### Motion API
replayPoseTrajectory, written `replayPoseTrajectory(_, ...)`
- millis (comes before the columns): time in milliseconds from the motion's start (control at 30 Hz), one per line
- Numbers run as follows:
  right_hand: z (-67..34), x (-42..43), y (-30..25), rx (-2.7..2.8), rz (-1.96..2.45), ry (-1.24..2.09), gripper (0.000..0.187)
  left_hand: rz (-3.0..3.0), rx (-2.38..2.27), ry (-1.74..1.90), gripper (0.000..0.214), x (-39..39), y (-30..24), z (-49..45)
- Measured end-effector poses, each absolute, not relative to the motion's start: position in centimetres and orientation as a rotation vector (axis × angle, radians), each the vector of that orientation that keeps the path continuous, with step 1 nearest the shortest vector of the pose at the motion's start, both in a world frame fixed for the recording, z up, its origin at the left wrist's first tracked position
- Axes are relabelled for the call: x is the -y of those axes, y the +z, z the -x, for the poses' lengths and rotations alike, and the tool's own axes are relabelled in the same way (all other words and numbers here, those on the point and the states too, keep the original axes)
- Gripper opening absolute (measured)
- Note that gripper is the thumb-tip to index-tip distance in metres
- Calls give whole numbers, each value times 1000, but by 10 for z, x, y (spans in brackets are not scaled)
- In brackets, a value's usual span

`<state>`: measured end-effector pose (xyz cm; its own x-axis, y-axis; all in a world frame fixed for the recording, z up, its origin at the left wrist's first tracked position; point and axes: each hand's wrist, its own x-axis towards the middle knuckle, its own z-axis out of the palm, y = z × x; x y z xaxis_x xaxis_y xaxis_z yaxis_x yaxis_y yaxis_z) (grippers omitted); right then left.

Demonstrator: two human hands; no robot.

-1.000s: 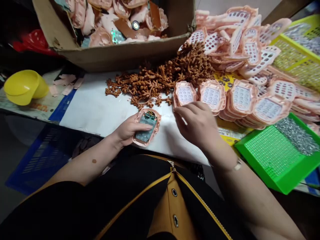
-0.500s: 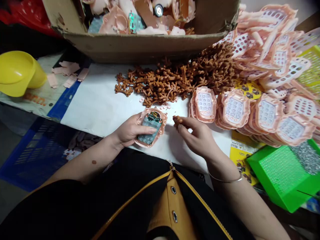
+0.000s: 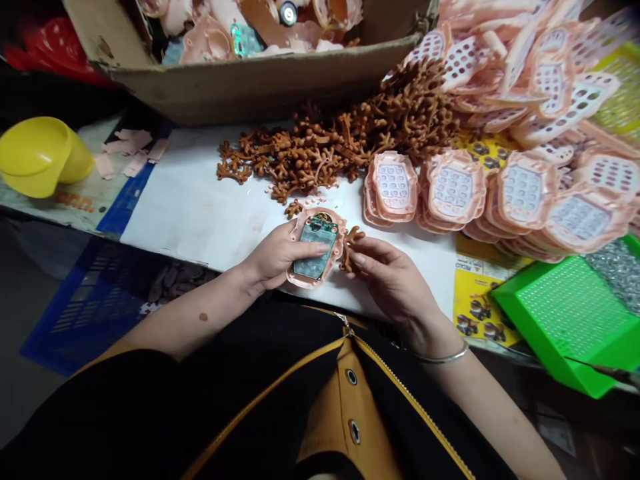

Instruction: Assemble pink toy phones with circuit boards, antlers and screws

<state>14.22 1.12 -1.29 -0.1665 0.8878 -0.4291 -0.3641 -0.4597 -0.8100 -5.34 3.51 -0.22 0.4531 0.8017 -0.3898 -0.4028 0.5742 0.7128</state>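
My left hand (image 3: 273, 260) grips a pink plastic shell with a green circuit board (image 3: 315, 250) in it, thumb lying across the board. Between the thumb and fingers of my right hand (image 3: 393, 277) is a brown antler-shaped plastic piece (image 3: 353, 241), held close against the right edge of the shell; whether they touch I cannot tell. Just beyond the shell lies a loose brown piece (image 3: 293, 209), and behind it spreads a heap of similar brown antler pieces (image 3: 320, 150).
Stacks of pink shells with keypads (image 3: 393, 187) stand on the right, by a green basket (image 3: 565, 320) holding small metal parts. A cardboard box (image 3: 260, 87) of pink parts is at the back. Left are a yellow scoop-like container (image 3: 40, 157) and a blue crate (image 3: 75, 307).
My right hand has brought the brown piece to the shell's right edge and turned it so its branches show. The view has shifted, and a dark thin tool has appeared over the green basket.
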Motion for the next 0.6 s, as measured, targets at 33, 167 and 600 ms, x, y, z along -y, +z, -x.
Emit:
replayPoseTrajectory(33, -146, -10, -15, 701, 1178, 1713, 33, -589, -794, 783, 41, -34, -2, 52)
replayPoseTrajectory(167, -159, -6, -21, 740, 1159, 1468, 31, -644, -801, 678, 44, -29, 1, 45)
replayPoseTrajectory(600, -159, -7, -13, 878, 1044, 1240, 30, -795, -841, 580, 39, -17, 9, 28)
